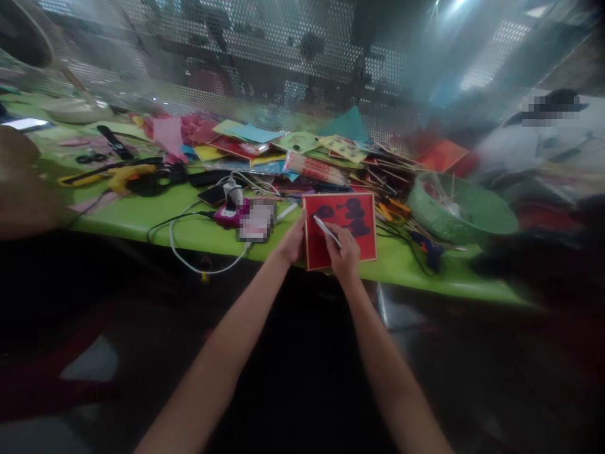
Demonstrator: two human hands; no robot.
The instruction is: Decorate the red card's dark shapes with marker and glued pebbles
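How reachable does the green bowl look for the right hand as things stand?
Probably yes, if the right hand first frees itself of the white pen: the green bowl sits right of the red framed panel, with nothing tall apparently between.

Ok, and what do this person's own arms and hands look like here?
The left hand and right hand are bare, without gloves. The forearms show no sleeves, watch or bracelet. Blur hides finer markings.

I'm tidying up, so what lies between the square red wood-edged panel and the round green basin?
The head view shows a blurred orange item and a thin dark cord between the panel and the basin.
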